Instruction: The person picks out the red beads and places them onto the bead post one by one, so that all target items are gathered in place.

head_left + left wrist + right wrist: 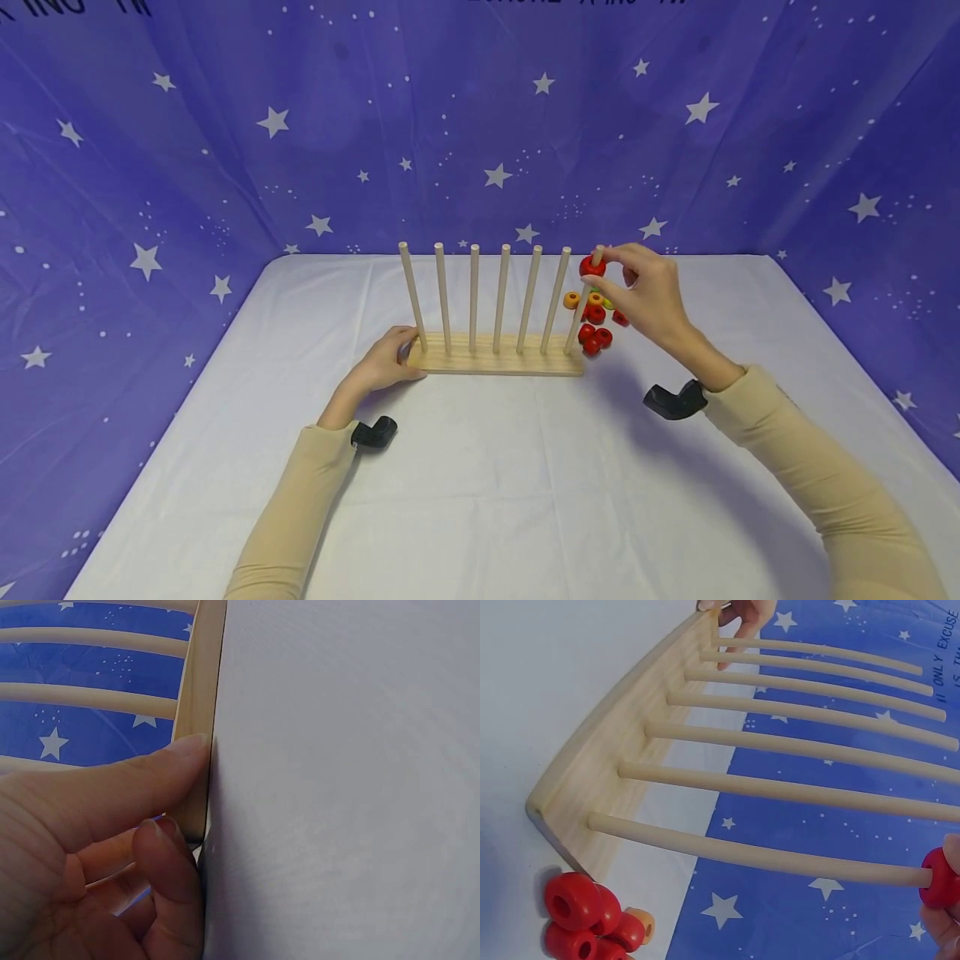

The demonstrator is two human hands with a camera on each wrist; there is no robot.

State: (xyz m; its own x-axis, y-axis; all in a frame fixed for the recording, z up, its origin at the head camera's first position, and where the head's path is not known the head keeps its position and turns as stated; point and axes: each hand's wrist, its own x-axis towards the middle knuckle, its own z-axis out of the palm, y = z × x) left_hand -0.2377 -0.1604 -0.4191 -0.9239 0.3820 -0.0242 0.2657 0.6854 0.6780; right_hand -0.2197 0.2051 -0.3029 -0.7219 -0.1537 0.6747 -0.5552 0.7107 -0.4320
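From the head view I see a wooden rack [495,362] mid-frame, its seven pegs [473,292] standing in one row. The left hand [384,360] grips the rack's left end, thumb in front, fingers behind. Right of centre, the right hand [648,287] pinches a red bead [587,269], its fingers narrowed about it; the bead is around the last peg, just below the tip. Loose beads [597,320], red, orange and yellow-green, lie on the white cloth [465,475] by the rack's right end, and a starry backdrop [450,108] fills the top. In the left wrist view, the left thumb presses the rack's edge left of centre with the fingers curled below it; pegs cross the upper left and cloth fills the right. In the right wrist view, the rack slants from the top to the lower left, pegs reaching rightward; the red bead is on the nearest peg's end at the right edge, held by fingertips, most of that hand cut off. Loose beads cluster at the lower left.
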